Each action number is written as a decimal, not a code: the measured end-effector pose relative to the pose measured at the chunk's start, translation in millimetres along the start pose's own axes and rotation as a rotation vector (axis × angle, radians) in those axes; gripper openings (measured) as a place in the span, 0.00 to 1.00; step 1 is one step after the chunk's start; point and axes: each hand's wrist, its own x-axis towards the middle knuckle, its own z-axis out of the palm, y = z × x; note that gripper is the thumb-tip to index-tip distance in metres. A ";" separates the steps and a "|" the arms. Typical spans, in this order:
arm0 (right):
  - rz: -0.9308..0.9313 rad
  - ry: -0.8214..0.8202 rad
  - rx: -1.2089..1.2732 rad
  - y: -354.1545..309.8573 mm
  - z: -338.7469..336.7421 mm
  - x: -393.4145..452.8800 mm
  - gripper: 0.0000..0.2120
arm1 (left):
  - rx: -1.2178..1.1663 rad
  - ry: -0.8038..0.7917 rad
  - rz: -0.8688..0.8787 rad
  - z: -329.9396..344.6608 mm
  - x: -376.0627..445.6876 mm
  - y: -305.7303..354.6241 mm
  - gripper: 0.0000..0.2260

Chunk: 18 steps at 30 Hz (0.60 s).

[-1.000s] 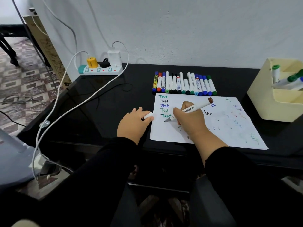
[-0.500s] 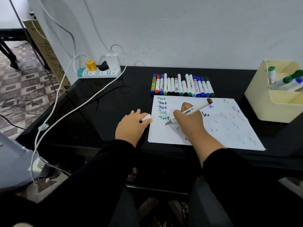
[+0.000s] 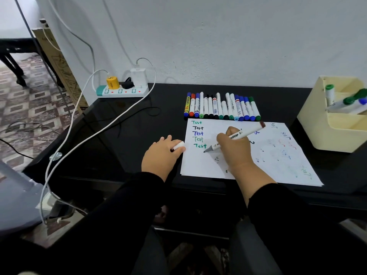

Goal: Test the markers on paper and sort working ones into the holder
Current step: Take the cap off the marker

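Change: against the earlier frames, the grey tip of the marker sits a little lower on the sheet, under the fifth "Test" line rather than beside it; the left hand holds the same spot at the paper's edge.
Marker in hand: a white-barrelled marker with a brown end cap (image 3: 237,135) slants from upper right down to its grey tip, which meets or nearly meets the paper; the slant suits an ordinary writing grip.
Right hand: the right hand (image 3: 234,149) is wrapped round the barrel near the tip, its heel on the sheet, likely to steady the stroke.
Left hand: the left hand (image 3: 160,155) pinches a small white marker cap (image 3: 178,146) in its fingers at the paper's left edge, probably keeping it ready for recapping.
Paper: a white sheet of paper (image 3: 278,167) lies flat on the tabletop with five "Test" lines down its left side and faint scribbles to the right.
Untested row: a row of capped markers with blue, red, black and green caps (image 3: 222,108) lies just behind the sheet, within easy reach.
Holder: a cream plastic compartment holder (image 3: 317,132) stands well to the right, with a few green- and blue-capped markers in it.
Tabletop: a glossy black tabletop (image 3: 119,135) carries it all.
Further out: a white power strip with plugs and white cables (image 3: 123,90) sits at the back left.
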 end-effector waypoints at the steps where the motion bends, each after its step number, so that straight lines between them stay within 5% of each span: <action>1: 0.032 0.014 0.068 -0.6 -2.0 1.9 0.18 | -0.023 0.014 0.004 -0.9 -1.3 0.8 0.16; 8: 0.115 0.026 0.348 -13.5 -16.4 8.9 0.14 | -0.261 0.132 0.098 -11.3 -16.8 9.2 0.14; 18: -0.015 -0.066 0.272 -23.1 -7.6 -0.2 0.18 | -0.445 -0.070 0.066 -22.8 -15.9 32.9 0.18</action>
